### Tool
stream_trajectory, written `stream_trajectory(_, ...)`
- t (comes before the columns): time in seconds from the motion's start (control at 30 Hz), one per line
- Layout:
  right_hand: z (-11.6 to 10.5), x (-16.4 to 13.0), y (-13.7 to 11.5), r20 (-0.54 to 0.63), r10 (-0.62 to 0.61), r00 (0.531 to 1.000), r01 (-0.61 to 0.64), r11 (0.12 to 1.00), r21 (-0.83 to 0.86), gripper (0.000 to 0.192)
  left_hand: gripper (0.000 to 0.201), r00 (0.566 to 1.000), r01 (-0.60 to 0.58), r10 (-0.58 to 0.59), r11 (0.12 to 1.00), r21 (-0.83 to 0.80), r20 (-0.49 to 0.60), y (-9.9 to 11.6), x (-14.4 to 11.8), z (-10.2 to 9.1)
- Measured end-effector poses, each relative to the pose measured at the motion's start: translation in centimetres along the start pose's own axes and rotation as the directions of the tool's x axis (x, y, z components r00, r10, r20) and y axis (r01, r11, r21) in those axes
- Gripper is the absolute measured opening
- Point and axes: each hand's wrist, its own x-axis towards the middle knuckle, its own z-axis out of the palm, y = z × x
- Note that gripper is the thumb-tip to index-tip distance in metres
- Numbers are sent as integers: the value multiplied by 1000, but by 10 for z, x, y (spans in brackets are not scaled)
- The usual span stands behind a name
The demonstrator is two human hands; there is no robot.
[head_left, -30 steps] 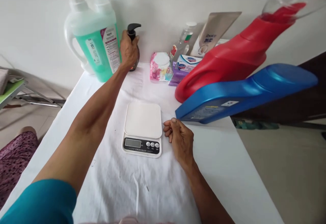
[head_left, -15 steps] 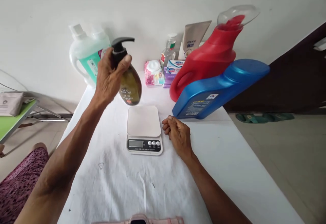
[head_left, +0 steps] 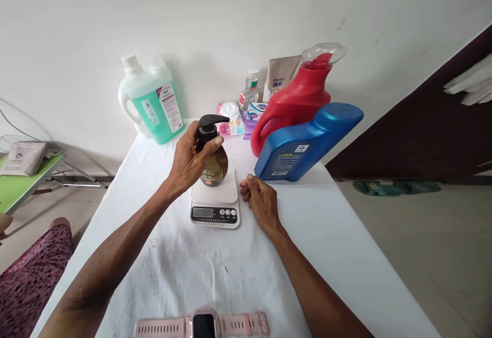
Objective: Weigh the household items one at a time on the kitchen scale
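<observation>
I hold the left hand (head_left: 188,161) wrapped around the neck and shoulder of the pump bottle (head_left: 213,161), fingers curled shut on it, with the bottle upright on or just at the white platform of the kitchen scale (head_left: 215,202); whether its base has fully seated I cannot tell. To do this step well, I judge that the bottle belongs at the middle of the platform, vertical, with the grip loosened straight away so no hand weight loads the reading, and with the display at the near edge left uncovered. The right hand (head_left: 259,202) rests on the white tablecloth (head_left: 346,256) just right of the scale, fingers loosely curled and holding nothing; it should stay clear of the platform. The pump bottle is round-bodied, dark amber-brown and glossy, with pale lettering on its front and a black pump head whose spout points right. Farther back stand a green jug (head_left: 154,104), a red detergent bottle (head_left: 295,102) and a tilted blue bottle (head_left: 307,140). A pink watch (head_left: 203,325) lies at the near edge.
</observation>
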Motion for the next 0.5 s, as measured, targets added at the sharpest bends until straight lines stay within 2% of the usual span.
stream_trajectory(0.17,-1,-1,1,6,-2,1000,2,1000,-15,70,39,1000,1,-1,1000,-2,-19,1,-5,2)
stream_trajectory(0.33,-1,-2,-1,11,3,1000,-3,1000,-31,71,51,1000,-26,26,999,-25,3,-5,-12,-7)
stream_trajectory(0.4,-1,-2,-3,4,5,1000,-4,999,-50,72,59,999,-8,5,997,-77,-43,-20,-16,-11)
stream_trajectory(0.5,-1,-2,-3,7,4,1000,-4,997,-78,74,65,967,136,-173,970,-200,-187,-60,-26,-14)
